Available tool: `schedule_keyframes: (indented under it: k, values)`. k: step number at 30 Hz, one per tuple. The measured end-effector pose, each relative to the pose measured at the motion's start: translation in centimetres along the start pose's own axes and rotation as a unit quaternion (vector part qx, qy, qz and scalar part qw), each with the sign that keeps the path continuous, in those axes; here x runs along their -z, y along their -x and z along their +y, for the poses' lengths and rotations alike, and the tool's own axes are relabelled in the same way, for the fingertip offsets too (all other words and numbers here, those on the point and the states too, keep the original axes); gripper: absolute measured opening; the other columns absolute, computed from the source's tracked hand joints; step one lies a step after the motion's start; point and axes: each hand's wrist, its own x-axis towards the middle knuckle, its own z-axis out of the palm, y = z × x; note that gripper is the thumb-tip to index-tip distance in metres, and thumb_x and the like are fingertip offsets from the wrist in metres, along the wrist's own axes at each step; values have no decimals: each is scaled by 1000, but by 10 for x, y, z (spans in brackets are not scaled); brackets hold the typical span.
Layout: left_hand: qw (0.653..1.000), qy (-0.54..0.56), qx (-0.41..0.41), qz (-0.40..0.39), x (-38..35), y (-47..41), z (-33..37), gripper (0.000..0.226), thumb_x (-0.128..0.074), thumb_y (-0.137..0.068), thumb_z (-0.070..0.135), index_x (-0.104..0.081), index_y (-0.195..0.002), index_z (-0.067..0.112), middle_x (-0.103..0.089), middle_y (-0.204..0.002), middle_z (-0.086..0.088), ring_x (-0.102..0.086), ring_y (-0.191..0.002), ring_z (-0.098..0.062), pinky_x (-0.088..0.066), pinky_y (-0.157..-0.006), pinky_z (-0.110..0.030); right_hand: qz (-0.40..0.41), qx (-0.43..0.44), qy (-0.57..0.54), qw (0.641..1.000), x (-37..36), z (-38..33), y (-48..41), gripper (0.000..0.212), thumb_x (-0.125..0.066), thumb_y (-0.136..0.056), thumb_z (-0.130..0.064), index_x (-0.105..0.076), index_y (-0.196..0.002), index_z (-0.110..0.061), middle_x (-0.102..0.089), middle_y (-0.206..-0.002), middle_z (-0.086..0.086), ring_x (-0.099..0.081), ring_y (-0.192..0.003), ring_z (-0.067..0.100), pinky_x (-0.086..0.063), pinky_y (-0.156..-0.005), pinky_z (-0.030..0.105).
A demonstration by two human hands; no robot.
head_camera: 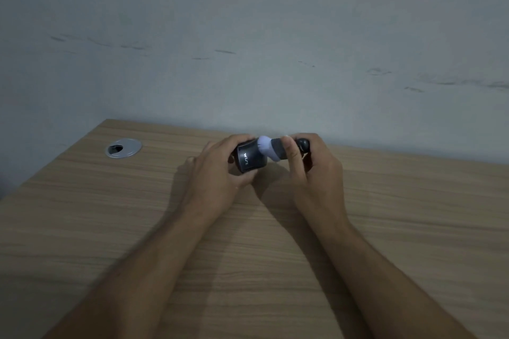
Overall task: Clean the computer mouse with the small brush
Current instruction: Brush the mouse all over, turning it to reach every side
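My left hand (217, 173) holds a black computer mouse (249, 158) with white lettering, lifted off the wooden desk (110, 228) near its far edge. My right hand (314, 168) grips a small brush (275, 149) with a dark handle and pale bristles. The bristles press against the right end of the mouse. Fingers of both hands hide parts of the mouse and the brush handle.
A round silver cable grommet (123, 148) is set into the desk at the far left. A grey scuffed wall (248, 49) rises right behind the desk's far edge. The desk's left edge runs diagonally toward the near left.
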Motion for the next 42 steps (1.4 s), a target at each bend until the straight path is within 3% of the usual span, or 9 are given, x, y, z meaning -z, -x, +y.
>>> schedule_keyframes:
  k: [5,10,12,15,19,27,33,36,42]
  values:
    - [999,-26,2,-19,-1,-3,-5,69,-91,-74,26,-66,-136,43,-72,-128,21,-65,-123,-14,-52,-104,-57,-49,80,-6,996,-6,-10,8,19,-68,-107,-35,-74,-112,-17,-75,-100,-6,-69,-88,0,-49,-77,11]
    - [1000,-9,-20,-11,2,1,2,70,-93,-77,38,-62,-139,47,-71,-128,26,-67,-119,-8,-53,-103,-53,5,-31,19,999,1,12,-6,17,-69,-106,-37,-76,-110,-23,-78,-102,-7,-72,-92,11,-55,-85,28]
    - [1000,-10,-19,-18,2,1,2,70,-94,-77,38,-63,-139,47,-71,-127,26,-66,-119,-8,-52,-104,-51,16,-40,19,999,5,13,-7,18,-68,-107,-37,-77,-111,-22,-79,-101,-8,-71,-89,7,-54,-83,24]
    - [1000,-3,12,-17,2,-1,-2,66,-94,-76,30,-68,-135,42,-70,-119,25,-66,-117,-10,-53,-102,-40,-9,18,-12,1000,3,-2,1,21,-67,-107,-39,-76,-111,-21,-78,-100,-9,-70,-88,-2,-46,-76,9]
    - [999,23,16,-39,1,-4,-7,69,-92,-74,20,-70,-135,40,-74,-126,16,-68,-119,-12,-56,-104,-40,-63,101,-18,993,-8,-13,10,19,-71,-106,-35,-78,-112,-19,-78,-103,-7,-72,-93,4,-51,-81,14]
    - [992,114,22,-55,2,-2,-6,66,-96,-78,35,-67,-137,40,-73,-127,23,-65,-122,-2,-47,-103,-19,-2,-92,-10,996,8,15,-8,18,-68,-107,-43,-80,-104,-30,-79,-92,-14,-70,-83,-1,-48,-73,18]
    - [995,82,60,-21,-1,-8,-11,62,-92,-80,13,-70,-136,29,-74,-109,17,-64,-92,14,-42,-74,3,-24,32,-13,999,-1,-5,3,16,-67,-109,-33,-77,-111,-20,-75,-91,-12,-66,-78,-5,-44,-72,9]
    - [993,91,66,-26,-2,-7,-12,62,-88,-79,5,-71,-136,22,-73,-106,13,-66,-89,5,-43,-71,4,-53,75,-23,995,-8,-9,8,13,-70,-108,-30,-77,-109,-19,-75,-92,-9,-67,-78,0,-47,-72,12]
    - [990,116,81,-15,-2,-5,-8,49,-97,-75,40,-76,-118,31,-80,-100,17,-73,-91,5,-48,-75,-5,1,-44,5,999,5,16,-8,15,-69,-108,-35,-78,-108,-23,-78,-93,-11,-69,-81,1,-51,-75,22]
